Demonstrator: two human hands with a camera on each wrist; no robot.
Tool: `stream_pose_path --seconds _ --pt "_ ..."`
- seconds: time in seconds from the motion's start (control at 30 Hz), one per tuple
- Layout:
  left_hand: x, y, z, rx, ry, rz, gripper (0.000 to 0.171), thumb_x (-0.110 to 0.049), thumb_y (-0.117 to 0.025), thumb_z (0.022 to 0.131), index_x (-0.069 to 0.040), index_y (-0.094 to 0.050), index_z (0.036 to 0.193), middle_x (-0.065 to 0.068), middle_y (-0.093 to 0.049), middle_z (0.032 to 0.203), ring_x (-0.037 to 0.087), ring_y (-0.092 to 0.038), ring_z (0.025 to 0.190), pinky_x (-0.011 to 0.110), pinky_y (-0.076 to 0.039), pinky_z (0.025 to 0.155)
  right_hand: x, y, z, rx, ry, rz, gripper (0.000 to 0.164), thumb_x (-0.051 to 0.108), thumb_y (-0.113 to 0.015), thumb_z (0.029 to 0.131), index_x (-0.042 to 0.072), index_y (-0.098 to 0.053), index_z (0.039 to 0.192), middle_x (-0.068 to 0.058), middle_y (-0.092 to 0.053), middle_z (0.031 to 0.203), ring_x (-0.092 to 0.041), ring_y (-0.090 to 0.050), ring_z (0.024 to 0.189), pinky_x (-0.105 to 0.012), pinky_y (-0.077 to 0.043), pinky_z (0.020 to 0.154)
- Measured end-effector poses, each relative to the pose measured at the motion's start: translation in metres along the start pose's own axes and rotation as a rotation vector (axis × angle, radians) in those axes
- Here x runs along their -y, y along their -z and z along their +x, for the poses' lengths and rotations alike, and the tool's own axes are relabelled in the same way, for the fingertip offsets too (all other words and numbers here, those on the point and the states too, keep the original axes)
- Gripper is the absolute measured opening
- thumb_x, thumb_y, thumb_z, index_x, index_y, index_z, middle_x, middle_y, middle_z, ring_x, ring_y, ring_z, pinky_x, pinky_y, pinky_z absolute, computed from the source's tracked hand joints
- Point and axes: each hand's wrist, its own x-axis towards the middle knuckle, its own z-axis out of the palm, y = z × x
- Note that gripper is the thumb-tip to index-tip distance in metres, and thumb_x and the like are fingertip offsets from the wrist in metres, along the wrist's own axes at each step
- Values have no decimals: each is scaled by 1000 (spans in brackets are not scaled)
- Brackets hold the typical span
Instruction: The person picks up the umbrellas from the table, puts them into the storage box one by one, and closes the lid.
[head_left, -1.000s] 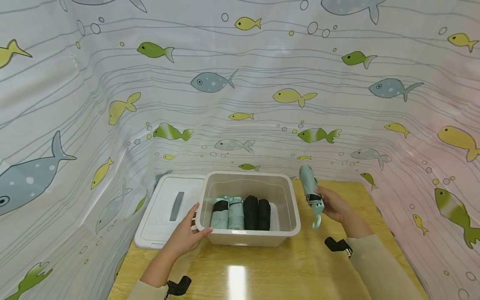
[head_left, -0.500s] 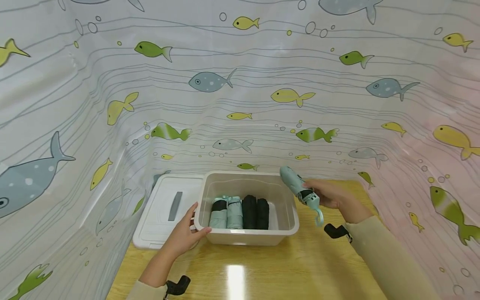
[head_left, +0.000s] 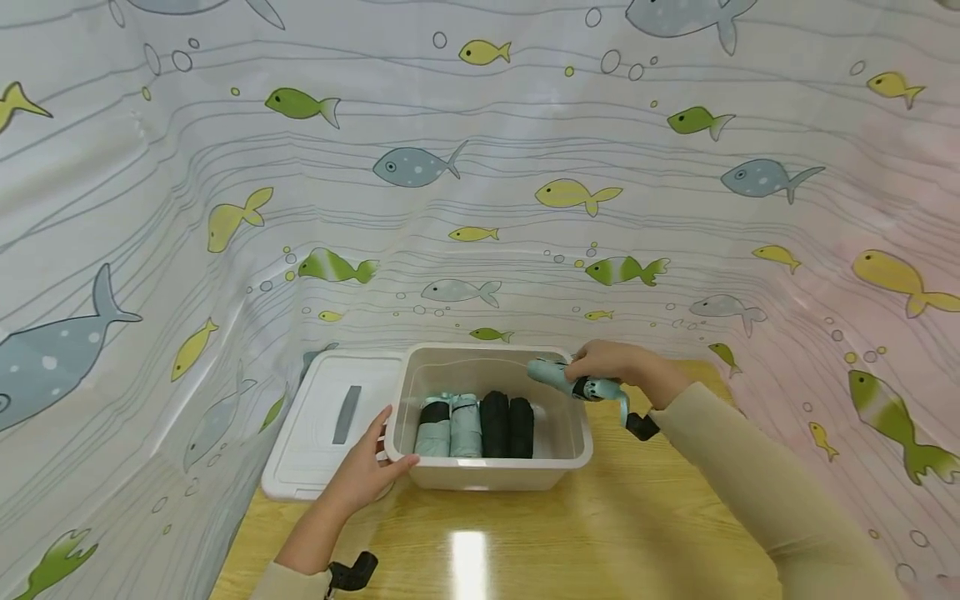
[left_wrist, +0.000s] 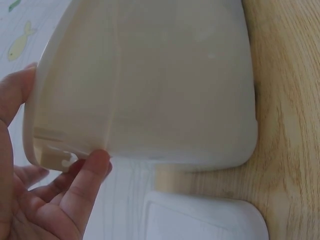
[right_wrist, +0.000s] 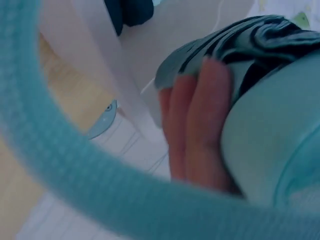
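Note:
A folded mint-green umbrella (head_left: 550, 375) lies slanted in my right hand (head_left: 611, 362), over the right rim of a cream storage bin (head_left: 491, 478). Its wrist strap (right_wrist: 125, 192) loops large across the right wrist view, and my fingers (right_wrist: 207, 115) wrap the rolled canopy beside the smooth handle (right_wrist: 265, 135). My left hand (head_left: 367, 463) grips the bin's left end, thumb at the front rim and fingers by the handle notch. Inside the bin, two folded mint umbrellas (head_left: 466, 429) stand on the left beside two black rolled bundles (head_left: 496, 425).
A white lid (head_left: 311, 437) with a grey handle lies left of the bin, partly behind my left hand. The wooden table (head_left: 405, 550) ends against a fish-patterned curtain (head_left: 450, 258) at the back and sides. Bare bin floor shows right of the black bundles.
My right hand has carried the umbrella leftward from beside the bin to over its right rim, turning it from nearly upright to nearly level. The left hand keeps its hold.

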Motion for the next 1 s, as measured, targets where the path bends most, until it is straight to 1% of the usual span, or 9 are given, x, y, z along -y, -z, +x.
stream_pose_path --seconds 0.07,0.17,0.3,0.47,0.6,0.73,0.87,0.93,1.0 --pt "0 0 0 0 6 -3 104 -35 -82 85 -11 -14 161 24 -41 149 43 -51 129 43 -55 94 9 -6 3 -29 -1 -153 21 28 -61 83 7 -61 83 -1 -53 71 -13 -47 61 -26 -42 56" --pt "1 0 0 1 13 0 104 -36 -81 85 -12 -14 161 24 -41 149 43 -50 129 44 -55 95 17 -13 10 -71 1 -339 22 32 -61 82 12 -58 74 -1 -54 73 -15 -47 64 -27 -40 57" --pt "1 -1 -1 7 20 0 105 -39 -81 85 -12 -14 161 25 -41 149 44 -50 129 42 -55 94 18 -26 20 -134 -10 -441 25 35 -65 80 11 -60 75 -2 -58 75 -17 -50 66 -27 -42 58" --pt "2 0 -3 2 11 -1 105 -38 -81 85 -10 -15 161 27 -42 147 45 -51 128 42 -56 92 14 -44 34 -237 1 -460 28 36 -72 79 9 -62 82 -2 -59 76 -19 -52 68 -28 -41 58" --pt "2 0 -2 5 9 -4 103 -36 -81 86 -10 -14 161 27 -41 148 44 -51 128 41 -56 93 13 -53 42 -291 6 -430 33 37 -78 78 7 -64 84 -3 -61 75 -20 -53 68 -29 -42 59" --pt "1 0 -1 16 3 -11 103 -35 -80 87 -9 -14 161 28 -40 149 44 -51 128 40 -56 92 15 -54 44 -299 -44 -411 43 39 -79 79 3 -65 96 -6 -63 84 -22 -56 75 -31 -47 65" --pt "-1 1 -1 1 12 -12 103 -32 -82 86 -11 -15 161 26 -41 148 43 -51 128 41 -56 92 20 -55 47 -282 -75 -396 52 41 -78 82 -1 -63 110 -10 -62 97 -26 -55 85 -37 -49 76" --pt "0 1 -1 -1 7 -3 103 -33 -81 86 -11 -14 161 27 -41 148 44 -51 128 41 -56 93 22 -57 50 -274 -77 -396 52 41 -78 83 -1 -63 110 -10 -62 98 -27 -55 87 -41 -47 84" --pt "0 1 -1 1 7 0 104 -34 -81 86 -11 -14 161 27 -41 149 44 -51 128 42 -56 93 21 -59 54 -275 -78 -385 44 38 -77 84 1 -62 103 -9 -61 95 -27 -54 85 -42 -47 83"
